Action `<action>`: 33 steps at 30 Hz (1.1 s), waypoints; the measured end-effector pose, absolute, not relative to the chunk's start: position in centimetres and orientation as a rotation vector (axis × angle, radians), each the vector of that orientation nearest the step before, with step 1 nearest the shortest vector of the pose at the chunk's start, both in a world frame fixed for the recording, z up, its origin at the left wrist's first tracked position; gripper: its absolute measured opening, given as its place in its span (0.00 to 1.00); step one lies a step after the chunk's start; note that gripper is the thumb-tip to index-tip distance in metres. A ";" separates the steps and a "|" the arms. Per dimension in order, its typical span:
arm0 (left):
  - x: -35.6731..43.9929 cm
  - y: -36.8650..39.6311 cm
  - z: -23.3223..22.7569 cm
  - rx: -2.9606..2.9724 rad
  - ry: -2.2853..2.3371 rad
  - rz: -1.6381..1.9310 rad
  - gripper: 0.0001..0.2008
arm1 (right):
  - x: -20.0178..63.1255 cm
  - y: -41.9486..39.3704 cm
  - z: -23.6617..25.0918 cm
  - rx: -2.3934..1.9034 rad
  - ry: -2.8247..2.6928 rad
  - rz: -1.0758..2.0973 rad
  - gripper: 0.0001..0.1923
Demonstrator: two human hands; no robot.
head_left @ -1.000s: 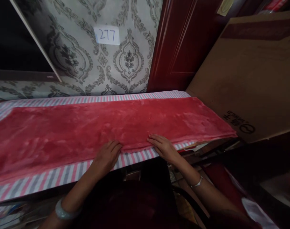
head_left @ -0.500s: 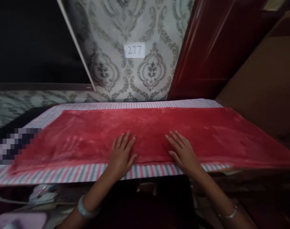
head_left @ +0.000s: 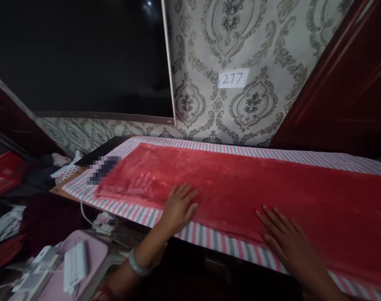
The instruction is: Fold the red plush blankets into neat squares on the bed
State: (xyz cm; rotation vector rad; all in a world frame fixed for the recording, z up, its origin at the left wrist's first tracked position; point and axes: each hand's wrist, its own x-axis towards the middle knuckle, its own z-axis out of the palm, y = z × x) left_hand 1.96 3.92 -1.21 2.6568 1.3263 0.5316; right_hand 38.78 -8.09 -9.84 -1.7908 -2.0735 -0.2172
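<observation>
Your left hand (head_left: 177, 207) | fingers spread flat on red plush cloth (head_left: 240, 184) | right hand (head_left: 287, 240) at 4 o'clock, likewise | cloth lies smooth, near edge unfolded.

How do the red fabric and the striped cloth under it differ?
The red fabric is plain and plush; the striped cloth is flat, banded pink, grey and white. The red fabric lies on top; the striped cloth shows only as a border. Both lie flat, under the left hand and right hand.

Both hands lie flat on the red plush cloth (head_left: 240, 184) at the table's near edge: left hand (head_left: 177, 207), right hand (head_left: 287, 242) (fingers spread), over a striped cover (head_left: 209, 238).
</observation>
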 end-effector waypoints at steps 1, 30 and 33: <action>0.8 4.6 -1.2 2.649 1.443 0.556 0.24 | 39.1 -7.9 -9.7 -1.773 -2.064 -0.184 0.28; -24.4 8.7 0.6 1.514 2.567 0.708 0.20 | 27.8 -1.0 -11.2 -1.298 -2.358 -0.320 0.35; -24.7 9.8 1.0 1.461 2.571 0.653 0.18 | 27.9 -0.9 -11.2 -1.293 -2.354 -0.326 0.35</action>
